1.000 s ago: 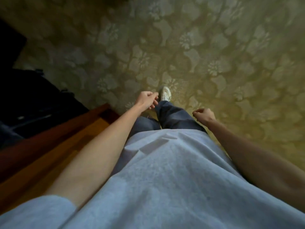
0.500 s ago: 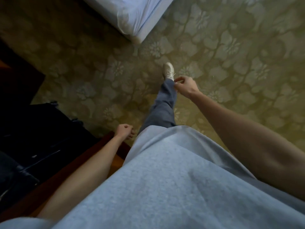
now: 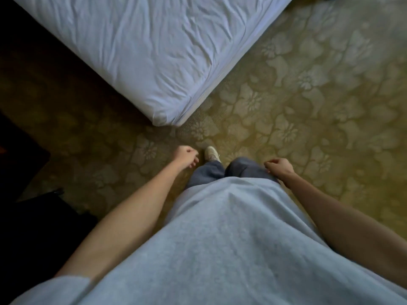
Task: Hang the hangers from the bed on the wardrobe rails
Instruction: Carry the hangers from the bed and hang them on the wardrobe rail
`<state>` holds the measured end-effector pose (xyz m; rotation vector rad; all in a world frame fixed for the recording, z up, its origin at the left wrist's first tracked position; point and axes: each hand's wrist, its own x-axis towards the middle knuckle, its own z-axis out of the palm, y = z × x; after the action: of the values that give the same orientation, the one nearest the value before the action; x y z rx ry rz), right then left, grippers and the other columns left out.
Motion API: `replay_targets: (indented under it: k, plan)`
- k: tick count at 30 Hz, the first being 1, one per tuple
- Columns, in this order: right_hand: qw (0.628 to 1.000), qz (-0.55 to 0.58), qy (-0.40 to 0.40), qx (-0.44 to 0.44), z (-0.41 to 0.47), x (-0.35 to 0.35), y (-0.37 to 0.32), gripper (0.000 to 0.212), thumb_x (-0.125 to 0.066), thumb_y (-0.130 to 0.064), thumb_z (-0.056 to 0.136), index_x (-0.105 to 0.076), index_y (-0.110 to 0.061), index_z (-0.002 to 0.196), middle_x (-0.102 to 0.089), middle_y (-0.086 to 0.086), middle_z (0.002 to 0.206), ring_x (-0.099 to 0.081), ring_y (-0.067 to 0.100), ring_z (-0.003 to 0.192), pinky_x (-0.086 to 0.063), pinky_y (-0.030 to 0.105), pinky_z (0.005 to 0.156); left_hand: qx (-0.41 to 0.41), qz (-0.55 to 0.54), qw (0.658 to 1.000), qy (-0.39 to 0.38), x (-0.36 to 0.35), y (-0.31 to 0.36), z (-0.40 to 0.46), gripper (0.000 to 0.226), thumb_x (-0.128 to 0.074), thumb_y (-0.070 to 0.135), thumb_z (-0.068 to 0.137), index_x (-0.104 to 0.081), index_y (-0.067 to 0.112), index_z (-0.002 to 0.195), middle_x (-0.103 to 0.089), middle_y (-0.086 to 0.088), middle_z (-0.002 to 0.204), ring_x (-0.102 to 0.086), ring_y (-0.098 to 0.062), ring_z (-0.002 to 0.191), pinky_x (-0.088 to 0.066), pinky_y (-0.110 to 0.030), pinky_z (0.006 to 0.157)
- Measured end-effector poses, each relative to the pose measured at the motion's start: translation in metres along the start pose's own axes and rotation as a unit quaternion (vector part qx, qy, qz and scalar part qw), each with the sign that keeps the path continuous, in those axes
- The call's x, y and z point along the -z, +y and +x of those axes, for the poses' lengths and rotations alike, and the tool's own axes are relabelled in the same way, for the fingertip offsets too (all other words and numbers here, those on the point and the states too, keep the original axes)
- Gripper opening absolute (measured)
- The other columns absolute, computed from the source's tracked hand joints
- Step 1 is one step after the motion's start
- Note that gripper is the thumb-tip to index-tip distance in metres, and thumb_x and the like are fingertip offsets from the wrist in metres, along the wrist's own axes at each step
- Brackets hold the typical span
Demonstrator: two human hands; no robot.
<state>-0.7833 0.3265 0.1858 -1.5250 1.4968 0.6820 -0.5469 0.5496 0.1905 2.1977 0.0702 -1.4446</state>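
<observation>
White-sheeted bed [image 3: 154, 51] lies ahead of left grip [image 3: 185, 156] and right grip [image 3: 278, 166], both loosely curled, empty.

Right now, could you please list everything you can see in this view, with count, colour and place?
bed: one, white wrinkled sheet, upper left
carpet: one, olive floral, across the floor
dark shapes: black, left edge, too dark to identify
hangers: none in view
shoe: one, pale, on the carpet, centre
trousers: dark blue, centre
shirt: grey, bottom
left hand: loosely curled, empty, left of the shoe
right hand: loosely curled, empty, right of the trousers
</observation>
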Motion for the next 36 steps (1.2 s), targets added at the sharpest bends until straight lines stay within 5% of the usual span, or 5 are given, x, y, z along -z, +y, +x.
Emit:
replay_targets:
  k: [7,10,13,24,36]
  plan:
    - [0.997,0.034,0.01,-0.067,0.061,0.09,-0.04,0.022,-0.061,-0.015,0.095,-0.072,0.001,0.105,-0.066,0.006,0.073,-0.06,0.023,0.069,-0.051,0.029,0.063,-0.091,-0.016,0.996,0.005,0.034,0.194,0.076,0.016,-0.059,0.019,0.098,-0.069,0.015,0.087,-0.075,-0.001,0.076,-0.064,-0.009,0.056,-0.05,-0.018,0.046]
    - [0.996,0.032,-0.013,-0.084,0.1,0.127,-0.086,0.018,-0.06,-0.014,0.096,-0.07,0.001,0.094,-0.065,0.011,0.078,-0.058,0.025,0.069,-0.053,0.034,0.068,-0.082,-0.02,0.996,0.014,0.048,0.235,0.107,0.018,-0.058,0.024,0.099,-0.071,0.014,0.092,-0.075,0.0,0.08,-0.066,-0.008,0.061,-0.049,-0.019,0.051]
    - [0.997,-0.007,-0.017,-0.07,0.144,0.165,-0.155,0.019,-0.059,-0.012,0.092,-0.067,0.0,0.08,-0.062,0.012,0.072,-0.054,0.021,0.057,-0.046,0.021,0.049,-0.03,-0.039,0.998,0.04,0.062,0.257,0.14,0.02,-0.058,0.022,0.098,-0.072,0.009,0.093,-0.075,-0.004,0.083,-0.064,-0.012,0.062,-0.051,-0.023,0.057]
    - [0.985,-0.08,-0.08,0.13,0.244,0.228,-0.475,0.023,-0.058,-0.017,0.095,-0.074,-0.004,0.105,-0.072,0.01,0.088,-0.064,0.021,0.076,-0.059,0.04,0.08,0.196,-0.172,0.961,0.097,0.099,0.28,0.17,0.024,-0.059,0.018,0.099,-0.072,-0.001,0.09,-0.071,-0.017,0.085,-0.061,-0.022,0.06,-0.049,-0.027,0.054]
    - [0.961,-0.091,-0.11,0.238,0.267,0.17,-0.683,0.024,-0.056,-0.009,0.093,-0.073,-0.005,0.11,-0.073,0.011,0.086,-0.063,0.014,0.067,-0.054,0.032,0.069,0.126,-0.258,0.947,0.144,0.198,0.395,0.28,0.014,-0.056,0.012,0.094,-0.069,0.012,0.087,-0.072,-0.006,0.073,-0.061,-0.014,0.051,-0.048,-0.024,0.046]
